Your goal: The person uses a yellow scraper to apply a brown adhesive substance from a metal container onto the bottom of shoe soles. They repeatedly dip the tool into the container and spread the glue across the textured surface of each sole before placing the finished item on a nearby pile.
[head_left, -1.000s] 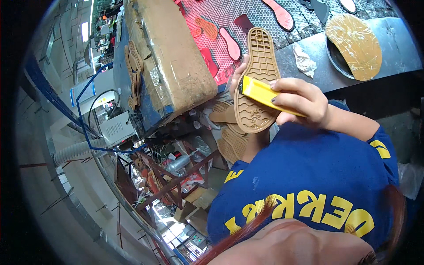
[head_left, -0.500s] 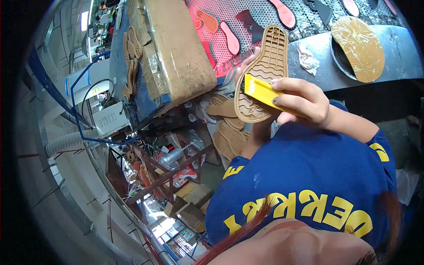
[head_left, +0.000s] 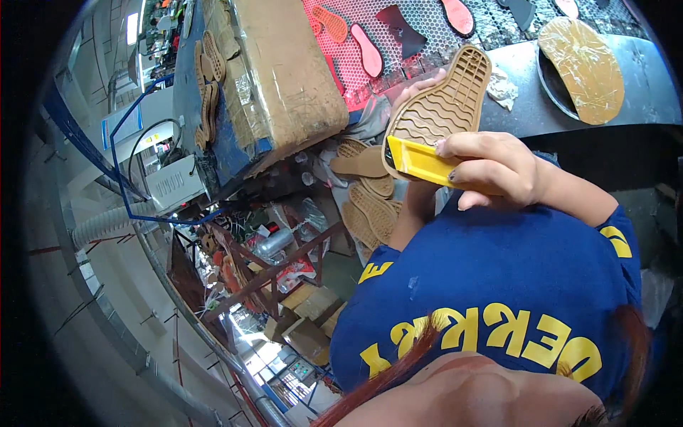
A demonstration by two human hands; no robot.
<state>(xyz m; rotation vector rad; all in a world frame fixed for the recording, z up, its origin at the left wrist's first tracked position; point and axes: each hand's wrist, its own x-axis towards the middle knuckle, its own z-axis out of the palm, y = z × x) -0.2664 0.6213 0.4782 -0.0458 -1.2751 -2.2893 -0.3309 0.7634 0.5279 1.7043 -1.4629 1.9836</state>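
A tan rubber shoe sole point(head_left: 434, 117) is held up in front of me, its grid and wave tread facing me. My left hand point(head_left: 418, 87) grips it from behind; only fingertips show past its left edge, with the wrist below. In my right hand point(head_left: 498, 167) is a flat yellow-handled brush point(head_left: 420, 162), pinched between fingers and thumb. Its dark tip lies at the left edge of the sole's lower end, and the yellow handle crosses over the tread there. Exactly where the tip touches is hard to see.
Pink-lit insoles point(head_left: 366, 50) and dark cut pieces lie on a mesh conveyor point(head_left: 427, 60) beyond. To the right, a round pan point(head_left: 551, 85) half covered by a tan sheet rests on a metal ledge point(head_left: 644, 78). A cardboard box point(head_left: 299, 71) stands left; more soles point(head_left: 370, 213) are stacked below.
The sole has turned slightly, its upper end shifting right. The brush has moved down toward the sole's lower end. Pieces on the conveyor have shifted a little.
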